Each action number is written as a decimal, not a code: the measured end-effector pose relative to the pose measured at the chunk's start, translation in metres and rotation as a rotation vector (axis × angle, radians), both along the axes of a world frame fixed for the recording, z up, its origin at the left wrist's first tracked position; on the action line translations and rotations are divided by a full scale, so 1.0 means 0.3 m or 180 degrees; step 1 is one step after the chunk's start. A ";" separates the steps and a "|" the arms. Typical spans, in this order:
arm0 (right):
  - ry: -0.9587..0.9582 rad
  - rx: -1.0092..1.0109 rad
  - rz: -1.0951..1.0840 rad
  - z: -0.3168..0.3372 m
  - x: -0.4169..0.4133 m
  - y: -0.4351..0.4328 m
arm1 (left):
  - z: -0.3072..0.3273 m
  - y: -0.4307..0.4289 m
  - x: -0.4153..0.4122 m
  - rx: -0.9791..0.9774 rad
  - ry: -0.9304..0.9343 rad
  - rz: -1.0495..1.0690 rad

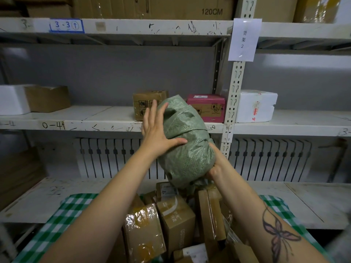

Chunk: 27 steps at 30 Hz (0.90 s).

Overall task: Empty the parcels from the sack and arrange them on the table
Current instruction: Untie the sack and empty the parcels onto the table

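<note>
Rolled green sack [185,141] held up over parcels [176,221] piled on the checked-cloth bench [76,204]. My left grip [157,130] spread flat against it; right grip [215,166] curled round its lower end.

Parcel storeroom, numbered metal shelving [114,128], rack label sheet [244,39], taped cardboard parcels [176,221], foam boxes [256,106]

The room is dim and grey, with soft light. The rolled green woven sack [185,141] in the middle looks sharp. Below it, tape on the brown cardboard boxes [146,230] shines. Far from the sack, the white metal shelves [114,27] bend, and the corners go blurry.
</note>
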State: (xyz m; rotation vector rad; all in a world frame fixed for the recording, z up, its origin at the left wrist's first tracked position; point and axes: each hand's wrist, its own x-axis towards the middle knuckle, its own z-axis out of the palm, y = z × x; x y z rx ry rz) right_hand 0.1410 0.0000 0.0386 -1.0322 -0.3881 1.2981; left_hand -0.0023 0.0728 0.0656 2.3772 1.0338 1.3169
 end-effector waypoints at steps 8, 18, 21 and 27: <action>-0.0393 0.0464 0.0240 -0.016 0.038 -0.036 | 0.020 0.032 -0.025 -0.1313 0.0881 -0.0805; -0.0641 0.0763 0.0496 -0.021 0.073 -0.079 | -0.123 -0.043 -0.061 -0.4058 -0.1182 -0.1948; -0.0680 0.0704 0.0242 0.001 0.051 -0.077 | -0.129 -0.067 -0.041 -0.4113 -0.1578 -0.2073; -0.0225 0.0608 -0.0025 0.003 0.022 -0.059 | -0.135 -0.080 -0.007 -0.4079 -0.2341 -0.2725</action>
